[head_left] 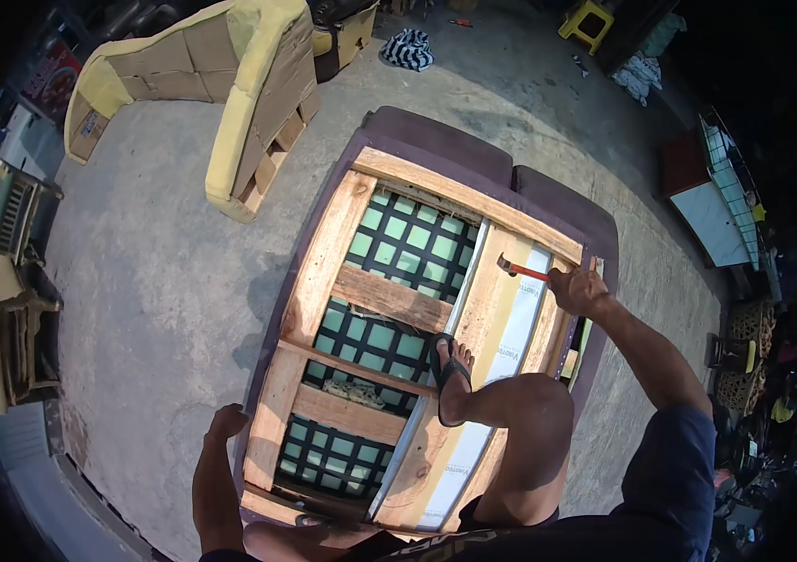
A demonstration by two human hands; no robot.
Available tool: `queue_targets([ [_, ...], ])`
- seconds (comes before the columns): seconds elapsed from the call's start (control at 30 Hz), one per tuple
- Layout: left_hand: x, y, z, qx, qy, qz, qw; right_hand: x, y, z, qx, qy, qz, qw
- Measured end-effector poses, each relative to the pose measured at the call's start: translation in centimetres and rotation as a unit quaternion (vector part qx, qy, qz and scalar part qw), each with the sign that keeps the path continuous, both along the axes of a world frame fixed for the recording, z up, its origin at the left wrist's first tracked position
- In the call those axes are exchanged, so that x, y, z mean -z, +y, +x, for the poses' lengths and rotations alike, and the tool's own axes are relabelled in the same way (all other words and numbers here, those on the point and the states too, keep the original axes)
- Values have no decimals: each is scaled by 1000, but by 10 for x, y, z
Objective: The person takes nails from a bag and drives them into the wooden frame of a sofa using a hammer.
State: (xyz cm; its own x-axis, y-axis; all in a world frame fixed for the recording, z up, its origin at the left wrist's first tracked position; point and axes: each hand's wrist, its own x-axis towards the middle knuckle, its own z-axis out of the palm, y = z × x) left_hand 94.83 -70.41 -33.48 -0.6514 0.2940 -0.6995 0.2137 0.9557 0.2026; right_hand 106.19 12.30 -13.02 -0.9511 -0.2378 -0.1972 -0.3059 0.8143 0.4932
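Note:
My right hand [579, 290] is closed around the red handle of a hammer [516, 269]. Its metal head is held above the wooden part of an upturned sofa frame [314, 276]. Purple upholstery [445, 140] wraps the frame, and black webbing [414, 234] crosses over green material between the planks. My left hand [227, 421] is by the frame's left edge with its fingers curled in; whether anything is inside cannot be made out. One sandalled foot [452, 365] of mine presses on the frame between the webbing and a printed white strip [511, 347].
A yellow foam-edged sofa shell [235, 112] stands at the upper left on the concrete floor [146, 281]. Wooden chairs [19, 318] line the left side. Farther off are a striped cloth [408, 50] and a yellow stool [587, 23]. A white-sided cabinet [709, 220] and baskets [745, 356] stand right.

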Motion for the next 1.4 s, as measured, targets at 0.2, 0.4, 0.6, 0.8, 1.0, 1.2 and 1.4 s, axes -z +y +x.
queue_targets([
  [0.2, -248, 72, 25, -244, -81, 20, 966, -69, -8, 235, 603, -317, -211, 701],
  [0.4, -449, 112, 67, -501, -159, 43, 850, -189, -64, 333, 759, -469, -247, 379],
  [0.6, -475, 172, 59, -572, -181, 116, 792, -237, -47, 275, 774, -358, -483, 198],
  [0.8, -445, 244, 4, -622, -275, 105, 725, -258, 31, 10, 714, -299, -379, 508],
  [1.0, -431, 274, -143, -634, -288, 258, 670, -280, 95, -217, 710, -22, -543, 448],
  [1.2, -423, 356, -410, -557, -156, 227, 784, -317, 132, -339, 664, -11, -466, 584],
  [1.4, -442, 504, -619, -539, -56, 331, 772, -302, 183, -417, 687, -12, -508, 520],
])
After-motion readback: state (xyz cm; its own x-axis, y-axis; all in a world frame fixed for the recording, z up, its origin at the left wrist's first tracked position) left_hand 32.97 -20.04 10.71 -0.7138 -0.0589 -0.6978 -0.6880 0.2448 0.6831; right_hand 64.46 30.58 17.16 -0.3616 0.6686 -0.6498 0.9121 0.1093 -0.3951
